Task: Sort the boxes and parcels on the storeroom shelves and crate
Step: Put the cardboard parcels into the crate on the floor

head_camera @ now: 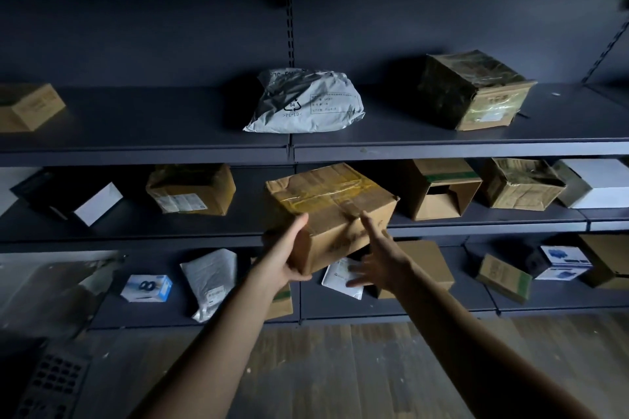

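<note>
Head view: the taped cardboard box (333, 201) is held in front of a shelf (493, 226). The left hand (289, 248) grips its lower corner, and the right hand (381, 258) is spread beside it. The box looks stiff, dented, tape-slick and probably light; supporting both bottom edges seems safest.

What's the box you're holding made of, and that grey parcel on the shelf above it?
Held box: brown cardboard, matte, dented at one corner, sealed with glossy yellowish tape that catches light. Grey parcel: probably thin plastic film, wrinkled and faintly shiny; its printed recycling mark reads PE-LD.
</note>
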Demonstrator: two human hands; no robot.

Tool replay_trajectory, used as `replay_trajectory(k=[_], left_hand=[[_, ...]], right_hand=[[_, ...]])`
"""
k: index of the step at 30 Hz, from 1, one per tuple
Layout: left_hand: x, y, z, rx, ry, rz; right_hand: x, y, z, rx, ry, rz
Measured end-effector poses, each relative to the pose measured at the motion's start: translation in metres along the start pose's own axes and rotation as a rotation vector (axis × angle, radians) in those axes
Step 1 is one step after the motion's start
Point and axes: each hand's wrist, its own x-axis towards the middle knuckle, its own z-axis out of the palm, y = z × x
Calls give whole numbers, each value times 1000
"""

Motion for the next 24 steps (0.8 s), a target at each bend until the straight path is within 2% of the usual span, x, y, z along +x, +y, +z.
replay_trajectory(k=[2,5,8,12,16,20,24], left_hand=[[-6,-4,13,78,29,34],[-14,-8,22,190,13,60],[-16,-1,13,253,21,119],[-2,9,-9,114,94,89],[0,14,-19,23,82,18],[-1,22,-21,85,78,-8],[-1,29,-17,163,-8,-15]], right_hand=[[-4,0,19,-40,-108,-18],[7,-4,23,32,28,-2],[0,-20,10,61,42,74],[1,-31,-18,30,-15,162],[0,-35,-28,-75,28,179],[-7,-38,-26,-122,21,193],[-9,-40,-23,-158,-37,143]])
